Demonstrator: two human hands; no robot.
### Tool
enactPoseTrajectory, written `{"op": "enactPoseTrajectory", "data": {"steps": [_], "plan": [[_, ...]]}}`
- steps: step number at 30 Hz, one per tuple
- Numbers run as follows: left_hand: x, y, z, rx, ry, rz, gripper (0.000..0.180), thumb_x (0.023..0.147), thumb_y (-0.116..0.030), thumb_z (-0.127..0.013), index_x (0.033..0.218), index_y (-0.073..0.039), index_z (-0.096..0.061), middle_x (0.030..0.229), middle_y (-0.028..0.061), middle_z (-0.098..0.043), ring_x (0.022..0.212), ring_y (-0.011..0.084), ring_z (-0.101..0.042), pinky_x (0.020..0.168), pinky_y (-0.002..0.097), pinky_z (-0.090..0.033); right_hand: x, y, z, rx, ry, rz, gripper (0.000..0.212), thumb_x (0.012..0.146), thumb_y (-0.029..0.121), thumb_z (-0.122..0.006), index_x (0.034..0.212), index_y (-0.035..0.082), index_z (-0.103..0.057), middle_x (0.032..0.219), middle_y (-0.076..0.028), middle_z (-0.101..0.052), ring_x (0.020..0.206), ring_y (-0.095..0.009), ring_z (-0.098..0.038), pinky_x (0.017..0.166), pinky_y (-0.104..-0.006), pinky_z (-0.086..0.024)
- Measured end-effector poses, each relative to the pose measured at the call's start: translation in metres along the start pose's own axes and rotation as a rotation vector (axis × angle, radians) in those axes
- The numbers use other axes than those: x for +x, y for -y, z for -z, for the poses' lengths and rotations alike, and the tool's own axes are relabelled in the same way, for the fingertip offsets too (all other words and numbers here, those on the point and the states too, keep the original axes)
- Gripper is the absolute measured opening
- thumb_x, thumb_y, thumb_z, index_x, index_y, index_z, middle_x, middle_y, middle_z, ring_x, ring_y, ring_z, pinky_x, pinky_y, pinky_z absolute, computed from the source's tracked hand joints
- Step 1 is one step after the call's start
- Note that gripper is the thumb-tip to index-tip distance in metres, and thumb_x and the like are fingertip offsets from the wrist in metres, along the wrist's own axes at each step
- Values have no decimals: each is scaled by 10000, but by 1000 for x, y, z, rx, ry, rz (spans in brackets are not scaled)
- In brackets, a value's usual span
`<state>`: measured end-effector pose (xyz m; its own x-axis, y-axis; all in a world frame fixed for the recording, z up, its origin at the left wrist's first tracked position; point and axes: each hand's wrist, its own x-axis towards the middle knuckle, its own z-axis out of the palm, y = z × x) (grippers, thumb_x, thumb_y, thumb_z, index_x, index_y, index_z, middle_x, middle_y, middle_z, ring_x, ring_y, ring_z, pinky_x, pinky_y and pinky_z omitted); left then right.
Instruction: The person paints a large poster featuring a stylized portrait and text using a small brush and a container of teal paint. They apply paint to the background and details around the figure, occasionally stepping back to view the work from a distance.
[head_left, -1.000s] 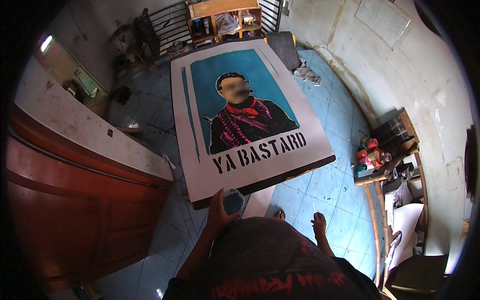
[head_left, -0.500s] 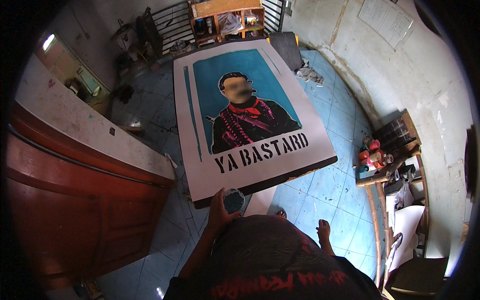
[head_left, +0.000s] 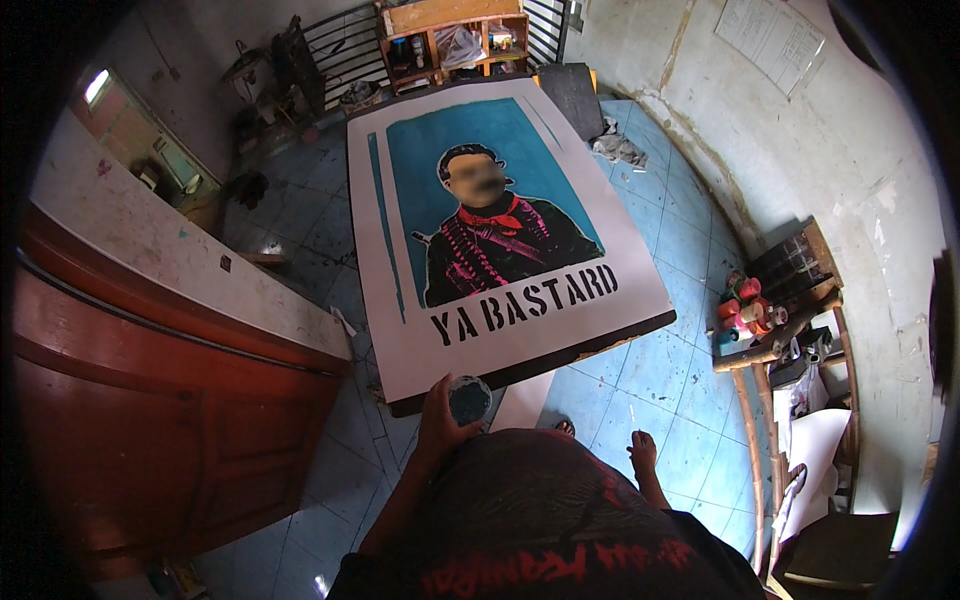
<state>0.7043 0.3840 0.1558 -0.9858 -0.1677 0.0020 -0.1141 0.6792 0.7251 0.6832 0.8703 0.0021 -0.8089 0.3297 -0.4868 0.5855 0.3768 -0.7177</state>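
My left hand [head_left: 440,420] is closed round the side of a small round cup [head_left: 469,402]. Dark, greenish paint seems to fill it, and its rim is smeared pale. The cup is held at the near edge of a large poster [head_left: 390,362], which lies on a dark board. Printed on the poster is a dark-clothed figure [head_left: 500,240] with a red neckerchief and pink marks, set on a blue-green panel above black lettering [head_left: 525,305]. Low beside my body, my right hand [head_left: 643,455] has its fingers drawn in. A thin pale line shows by its fingertips; what they hold is unclear.
Blue tiles [head_left: 650,375] cover the floor. To the right, a bamboo rack [head_left: 765,355] carries spools of coloured thread [head_left: 750,312]. A reddish wooden door [head_left: 160,440] stands at left. Behind the poster is a wooden shelf [head_left: 435,45]; a grey rag [head_left: 620,148] lies near the wall.
My right hand has shifted slightly up and left, and its fingers have turned a little. My left hand and the cup have barely moved. The poster lies as before.
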Motion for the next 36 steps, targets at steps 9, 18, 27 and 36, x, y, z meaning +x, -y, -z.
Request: {"op": "enactPoseTrajectory", "data": {"steps": [9,18,27,36], "plan": [[-2,4,-6,5,41,-11,1109,645,-510,-827,1459,-34,-244,1426,233,-358,1316,403,-374,1091,506,-327,-11,-10,10,-2,-10,-25,434,931,305,-615,1200,-33,-580,1172,-191,-627,924,-238,-659,688,-331,-572],[3,-1,-11,-6,59,-52,1086,661,-510,-822,1456,-29,-260,1425,244,-369,1322,403,-378,1092,510,-325,-4,-34,8,5,-14,75,409,931,315,-624,1196,6,-584,1095,-130,-654,828,-174,-658,613,-287,-545],[0,0,-13,17,74,-33,1103,615,-413,-846,1466,-39,-254,1427,253,-364,1330,418,-362,1101,504,-303,-13,-21,13,-70,4,53,380,926,287,-630,1159,-12,-603,1066,-144,-657,870,-194,-654,685,-318,-577],[1,-3,-10,-3,77,-39,1093,608,-401,-849,1457,-38,-264,1411,254,-377,1313,421,-379,1095,501,-310,-13,-18,11,-43,11,82,392,927,290,-629,1166,-19,-596,1066,-138,-658,875,-191,-651,684,-315,-571]]}}
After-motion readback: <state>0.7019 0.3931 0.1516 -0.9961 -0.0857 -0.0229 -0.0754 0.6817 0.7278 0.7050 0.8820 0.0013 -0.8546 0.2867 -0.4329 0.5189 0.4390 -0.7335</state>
